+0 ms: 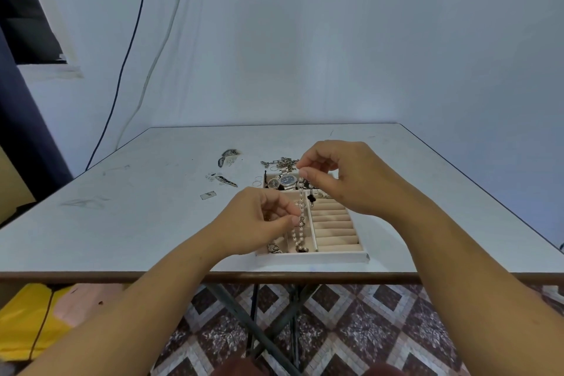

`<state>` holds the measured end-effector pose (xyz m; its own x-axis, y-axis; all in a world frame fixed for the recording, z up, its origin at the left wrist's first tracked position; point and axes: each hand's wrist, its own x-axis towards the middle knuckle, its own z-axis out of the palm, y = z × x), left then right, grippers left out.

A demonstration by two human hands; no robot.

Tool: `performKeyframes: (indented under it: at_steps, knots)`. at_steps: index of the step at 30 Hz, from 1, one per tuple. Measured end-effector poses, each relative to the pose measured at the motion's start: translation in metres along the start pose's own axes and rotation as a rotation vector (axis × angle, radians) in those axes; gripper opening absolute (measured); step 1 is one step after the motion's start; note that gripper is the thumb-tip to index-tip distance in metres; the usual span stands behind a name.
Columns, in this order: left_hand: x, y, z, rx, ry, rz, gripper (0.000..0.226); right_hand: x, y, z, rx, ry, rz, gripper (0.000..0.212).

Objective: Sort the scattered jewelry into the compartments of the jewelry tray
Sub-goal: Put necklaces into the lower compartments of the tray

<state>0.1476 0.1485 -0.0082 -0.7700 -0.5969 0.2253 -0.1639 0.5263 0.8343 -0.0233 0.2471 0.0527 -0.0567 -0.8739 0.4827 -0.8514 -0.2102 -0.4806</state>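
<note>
Necklace — between left hand, right hand

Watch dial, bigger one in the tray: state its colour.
The dial is dark blue, seen best in the head view.

Plain room, likely home: folding table, patterned tile floor, bare painted wall.
</note>
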Motion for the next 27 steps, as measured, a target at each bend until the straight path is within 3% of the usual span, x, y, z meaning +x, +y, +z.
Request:
performKeyframes:
  at_steps: [9,19,27]
  knots:
    - [-0.001,-0.003,0.000,0.138,-0.019,-0.001,0.007,-0.002,0.001,0.004,0.015,-0.019,0.013,0.012]
    - [-0.011,-0.018,-0.014,0.244,0.137,0.038,0.011,-0.016,-0.002,0.011,0.033,-0.052,-0.010,0.009]
    - [-0.018,-0.026,-0.014,0.231,0.161,0.025,0.015,-0.027,0.009,0.038,0.041,-0.144,0.047,0.006]
